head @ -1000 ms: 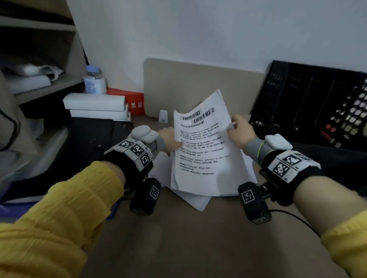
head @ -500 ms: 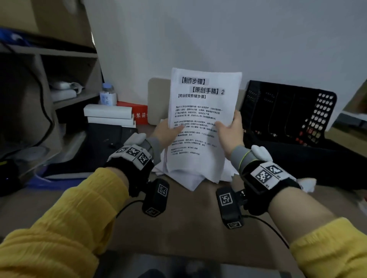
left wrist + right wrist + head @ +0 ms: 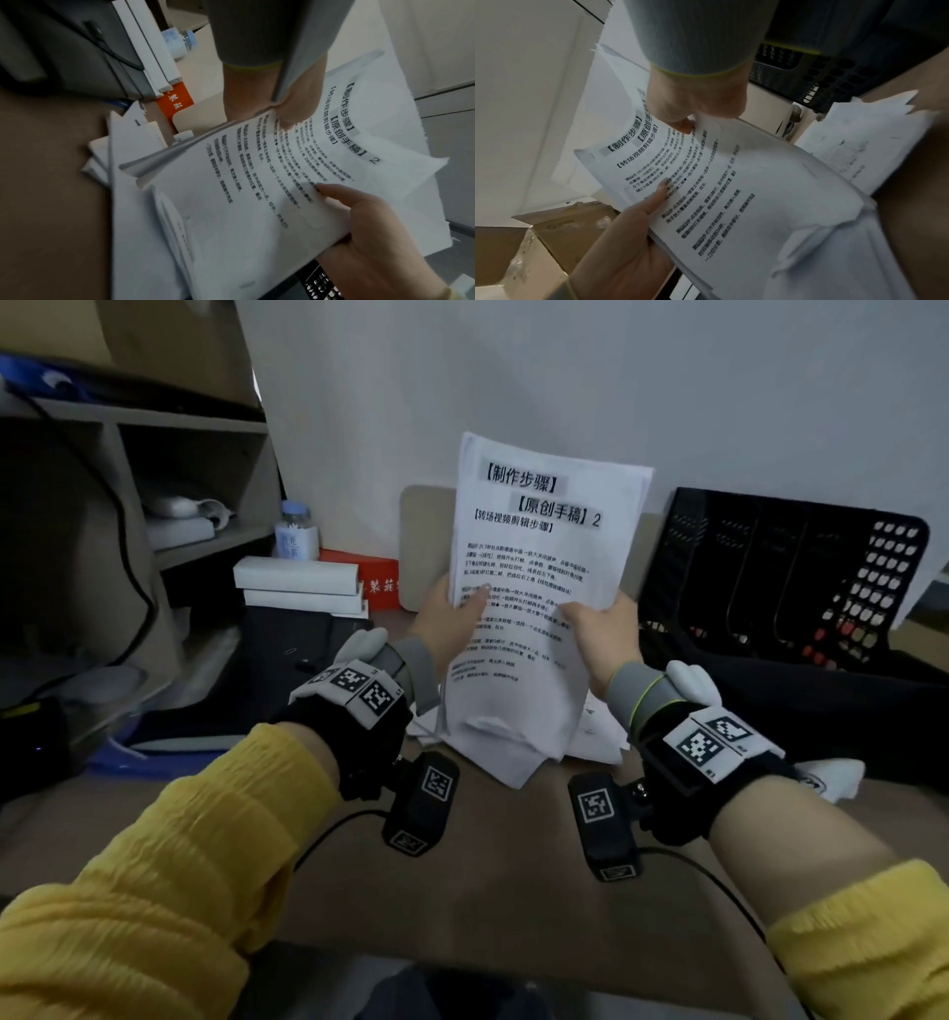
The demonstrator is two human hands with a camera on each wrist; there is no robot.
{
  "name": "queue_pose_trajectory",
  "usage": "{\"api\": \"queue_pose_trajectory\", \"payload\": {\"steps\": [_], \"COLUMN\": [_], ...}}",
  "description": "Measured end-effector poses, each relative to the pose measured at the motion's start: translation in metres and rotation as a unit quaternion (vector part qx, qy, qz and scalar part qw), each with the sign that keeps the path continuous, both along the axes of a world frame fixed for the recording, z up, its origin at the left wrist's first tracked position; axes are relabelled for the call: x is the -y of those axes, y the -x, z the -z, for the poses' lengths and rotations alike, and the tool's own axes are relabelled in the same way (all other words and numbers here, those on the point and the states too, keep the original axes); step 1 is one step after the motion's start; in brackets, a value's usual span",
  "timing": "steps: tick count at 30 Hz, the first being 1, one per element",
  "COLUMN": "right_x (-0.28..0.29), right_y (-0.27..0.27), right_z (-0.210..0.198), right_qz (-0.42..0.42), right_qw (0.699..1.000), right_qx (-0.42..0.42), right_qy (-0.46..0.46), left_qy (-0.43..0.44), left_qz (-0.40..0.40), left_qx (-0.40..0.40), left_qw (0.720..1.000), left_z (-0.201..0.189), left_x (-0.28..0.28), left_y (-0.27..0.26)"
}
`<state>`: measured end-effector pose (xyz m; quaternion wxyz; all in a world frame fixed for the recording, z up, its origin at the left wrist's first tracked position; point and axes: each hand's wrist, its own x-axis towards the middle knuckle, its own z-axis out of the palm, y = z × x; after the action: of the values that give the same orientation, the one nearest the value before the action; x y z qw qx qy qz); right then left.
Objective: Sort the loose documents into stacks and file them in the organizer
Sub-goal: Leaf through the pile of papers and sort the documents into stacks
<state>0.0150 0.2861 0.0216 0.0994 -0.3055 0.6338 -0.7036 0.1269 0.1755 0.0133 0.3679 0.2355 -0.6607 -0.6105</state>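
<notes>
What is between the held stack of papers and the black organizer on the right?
In the head view, nothing stands between the stack of papers and the organizer; only the beige board shows behind that gap.

Plain pale wall (image 3: 616, 377) behind a brown desk (image 3: 488, 891); light dim and even. Open wooden shelf unit (image 3: 195, 454) at left, cluttered. A beige board (image 3: 426, 546) leans upright against the wall at the desk's back edge.
</notes>
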Motion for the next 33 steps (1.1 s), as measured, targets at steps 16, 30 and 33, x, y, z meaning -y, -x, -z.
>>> {"api": "queue_pose_trajectory", "payload": {"steps": [16, 30, 33], "right_x": [0.087, 0.084, 0.083], "right_y": [0.079, 0.086, 0.085], "right_z": [0.010, 0.039, 0.046], "right_qz": [0.011, -0.043, -0.062], "right_qw": [0.998, 0.981, 0.962], "right_qx": [-0.008, -0.023, -0.012], "right_qy": [-0.056, -0.187, -0.267], "left_qy": [-0.013, 0.096, 0.104], "left_qz": [0.028, 0.124, 0.131], "left_qx": [0.020, 0.159, 0.190], "left_qw": [0.999, 0.975, 0.967], "left_z": [0.014, 0.056, 0.060], "left_x": [0.085, 0.108, 0.110], "left_y": [0.080, 0.081, 0.080]}}
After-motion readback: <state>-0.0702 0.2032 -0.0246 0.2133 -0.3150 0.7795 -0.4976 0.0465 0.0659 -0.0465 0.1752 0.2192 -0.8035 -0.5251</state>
